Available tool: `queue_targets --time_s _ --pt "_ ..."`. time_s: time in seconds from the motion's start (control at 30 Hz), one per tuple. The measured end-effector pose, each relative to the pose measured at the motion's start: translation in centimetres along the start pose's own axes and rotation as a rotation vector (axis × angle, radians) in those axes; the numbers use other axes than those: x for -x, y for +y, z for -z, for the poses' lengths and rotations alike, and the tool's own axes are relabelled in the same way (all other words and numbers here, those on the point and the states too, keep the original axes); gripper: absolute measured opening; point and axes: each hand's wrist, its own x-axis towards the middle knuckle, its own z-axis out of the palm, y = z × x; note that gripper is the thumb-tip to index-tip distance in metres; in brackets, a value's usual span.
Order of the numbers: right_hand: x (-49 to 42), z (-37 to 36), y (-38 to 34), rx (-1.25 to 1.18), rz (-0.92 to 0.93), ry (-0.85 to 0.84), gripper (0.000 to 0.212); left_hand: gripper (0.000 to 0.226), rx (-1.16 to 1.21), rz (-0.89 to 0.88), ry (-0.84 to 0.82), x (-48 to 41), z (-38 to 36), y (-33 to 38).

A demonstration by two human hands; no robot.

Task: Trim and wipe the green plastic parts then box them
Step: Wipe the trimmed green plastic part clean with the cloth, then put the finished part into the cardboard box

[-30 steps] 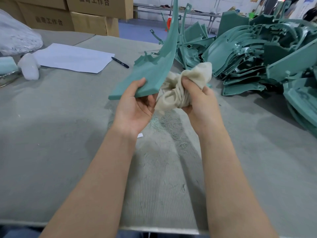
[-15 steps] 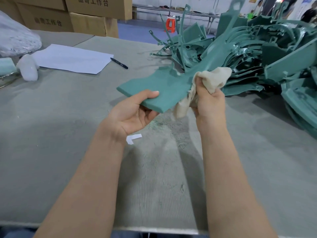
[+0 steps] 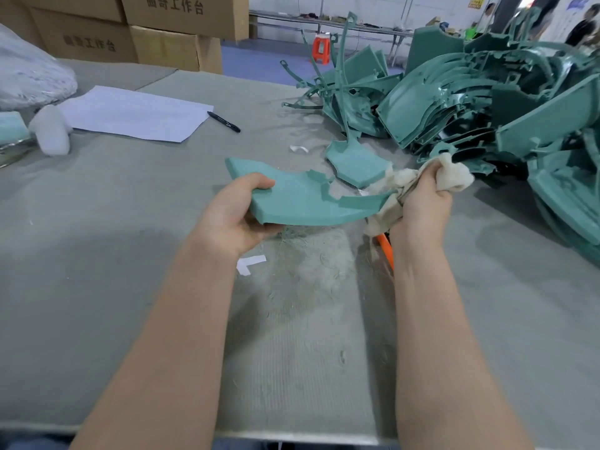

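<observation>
**Step in hand: wiping.** One curved green plastic part point(image 3: 302, 203) was held clear above the grey felt-covered worktable point(image 3: 97, 254). The left hand point(image 3: 240, 212) gripped its near, broad end, thumb on top and fingers beneath. The right hand point(image 3: 422, 203) was closed round a bunched cream cloth point(image 3: 454, 177), which wrapped the part's far, narrow tip.

**Recommendation.** In my judgement the cloth should be drawn along the full length with both faces and the outer edge covered. The left grip should then shift so the covered end is wiped too. The notched inner edge looks likely to snag the cloth and should be taken slowly. Green trimmings point(image 3: 308, 254) lay on the felt directly below, so the wiped part should not be set down there.

**Count.**
- Part in hand: one.
- Cloth: one.
- Loose green part with a long thin stem point(image 3: 354, 164), on the table just beyond the hands: one.
- Pile of green plastic parts point(image 3: 487, 108), far right: too tangled to count.
- Orange tool handle point(image 3: 386, 248), under the right wrist: one. Whether it was held or lying on the table could not be told.
- White paper sheet point(image 3: 130, 115): one.
- Black pen point(image 3: 224, 121), beside the sheet: one.
- White scraps point(image 3: 250, 263): two.
- Brown cardboard cartons point(image 3: 162, 50), stacked at the back: four in part view. No open carton for packing could be seen.
</observation>
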Motion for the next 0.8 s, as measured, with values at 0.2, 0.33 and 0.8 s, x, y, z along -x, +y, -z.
queue_targets --time_s 0.2,0.33,0.8 --pt "0.0 0.1 0.1 -0.146 -0.081 0.063 0.029 0.008 -0.100 -0.073 0.071 -0.1 0.4 0.6" --pt "-0.3 0.6 -0.9 -0.212 0.023 -0.050 0.021 0.008 -0.172 -0.084 0.110 0.1 1.0 1.1" --pt "2.1 -0.3 -0.5 -0.151 -0.220 0.010 0.031 0.014 0.289 -0.407 0.153 3.1 1.5 3.0"
